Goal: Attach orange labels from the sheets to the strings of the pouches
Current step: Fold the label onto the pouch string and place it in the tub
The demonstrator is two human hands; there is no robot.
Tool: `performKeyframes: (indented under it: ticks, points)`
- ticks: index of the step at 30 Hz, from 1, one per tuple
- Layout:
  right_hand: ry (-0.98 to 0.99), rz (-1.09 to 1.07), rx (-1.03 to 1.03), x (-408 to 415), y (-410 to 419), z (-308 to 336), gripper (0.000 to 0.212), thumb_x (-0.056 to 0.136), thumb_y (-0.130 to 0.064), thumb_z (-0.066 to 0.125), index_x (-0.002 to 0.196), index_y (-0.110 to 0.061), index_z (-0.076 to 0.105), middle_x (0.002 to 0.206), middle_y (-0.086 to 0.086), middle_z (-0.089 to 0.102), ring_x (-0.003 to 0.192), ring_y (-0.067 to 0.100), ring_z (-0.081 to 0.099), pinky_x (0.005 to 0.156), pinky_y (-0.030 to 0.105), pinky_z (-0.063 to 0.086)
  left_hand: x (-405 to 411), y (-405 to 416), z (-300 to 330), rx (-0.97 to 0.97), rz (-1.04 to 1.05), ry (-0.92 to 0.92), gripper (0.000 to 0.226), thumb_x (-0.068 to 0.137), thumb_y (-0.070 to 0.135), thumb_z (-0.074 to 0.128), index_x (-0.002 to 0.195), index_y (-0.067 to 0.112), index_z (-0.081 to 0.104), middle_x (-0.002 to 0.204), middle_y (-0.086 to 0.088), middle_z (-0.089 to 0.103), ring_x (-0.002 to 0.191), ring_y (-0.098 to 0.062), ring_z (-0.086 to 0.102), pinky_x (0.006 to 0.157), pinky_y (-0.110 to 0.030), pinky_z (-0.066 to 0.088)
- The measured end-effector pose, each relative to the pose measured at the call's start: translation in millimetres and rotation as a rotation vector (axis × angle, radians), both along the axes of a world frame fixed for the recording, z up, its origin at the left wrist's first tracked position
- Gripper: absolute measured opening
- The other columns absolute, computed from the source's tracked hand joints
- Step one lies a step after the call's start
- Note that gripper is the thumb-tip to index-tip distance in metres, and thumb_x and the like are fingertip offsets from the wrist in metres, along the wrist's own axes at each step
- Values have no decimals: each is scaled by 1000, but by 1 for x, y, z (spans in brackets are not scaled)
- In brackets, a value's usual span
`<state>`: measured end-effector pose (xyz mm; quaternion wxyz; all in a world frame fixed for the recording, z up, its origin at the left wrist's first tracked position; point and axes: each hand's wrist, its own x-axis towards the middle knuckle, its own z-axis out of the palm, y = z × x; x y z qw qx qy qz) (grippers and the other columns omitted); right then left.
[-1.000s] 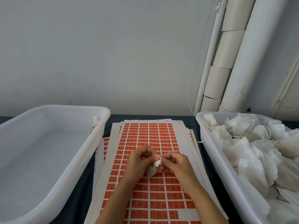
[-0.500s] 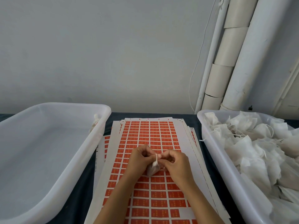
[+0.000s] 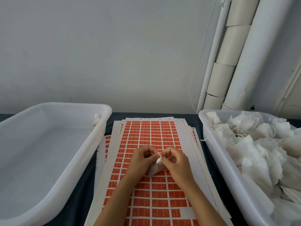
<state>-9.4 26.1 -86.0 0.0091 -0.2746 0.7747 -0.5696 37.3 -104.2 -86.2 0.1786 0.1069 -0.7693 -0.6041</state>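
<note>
A small white pouch (image 3: pixel 154 168) hangs between my two hands above the stack of orange label sheets (image 3: pixel 151 136). My left hand (image 3: pixel 141 160) has its fingers curled and pinches the top of the pouch. My right hand (image 3: pixel 176 162) pinches the pouch's white string (image 3: pixel 160 155) right beside it. The fingertips of both hands meet at the neck of the pouch. Whether a label is on the string is hidden by my fingers.
A white tub (image 3: pixel 104 128) on the left holds a pouch or two in its far right corner (image 3: pixel 96 122). A white tub (image 3: pixel 211 144) on the right is heaped with several white pouches (image 3: pixel 263 152). Pipes (image 3: pixel 241 62) stand by the wall behind it.
Both hands stay together over the sheets and keep working the pouch's string; the fingers have shifted slightly and the pouch hangs a little lower between them.
</note>
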Motion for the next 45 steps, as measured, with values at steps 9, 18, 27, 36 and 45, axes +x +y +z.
performKeyframes:
  ticks: [9, 18, 27, 36, 45]
  points:
    - [-108, -11, -33, -3, -1, -2, 15, 87, -14, 62, 78, -25, 57, 78, -3, 64, 68, 11, 66, 60, 16, 54, 0, -3, -3, -23, -24, -36, 8, 88, 18, 63, 82, 13, 67, 78, -4, 68, 66, -10, 63, 58, -14, 51]
    - [-147, -66, -43, -6, 0, -5, 10, 83, -16, 66, 79, -17, 57, 75, -4, 63, 65, 8, 64, 55, 11, 50, 2, -4, -5, -4, -38, -24, 16, 89, 14, 62, 101, 23, 57, 84, -1, 67, 76, -16, 65, 62, -17, 53]
    - [-224, 8, -75, -8, 4, -2, 6, 90, -17, 59, 94, -22, 59, 93, -4, 65, 81, 11, 66, 61, 15, 53, 0, -3, -6, -62, -56, -30, 12, 91, 11, 57, 88, 21, 63, 85, 2, 65, 76, -7, 62, 64, -13, 52]
    - [-142, 0, 74, -9, 3, -3, 5, 85, -24, 66, 85, -19, 65, 79, -7, 66, 65, 2, 65, 57, 8, 48, 0, -5, -6, -55, -52, -20, 9, 89, 9, 60, 89, 17, 63, 84, 2, 66, 75, -5, 63, 65, -13, 52]
    - [-386, 11, -132, -7, 3, 0, 12, 91, -26, 58, 94, -17, 64, 87, 2, 70, 80, 16, 68, 74, 26, 57, 3, -5, -4, -147, -56, -16, 13, 91, 9, 58, 87, 22, 60, 85, 3, 64, 77, -7, 60, 66, -13, 52]
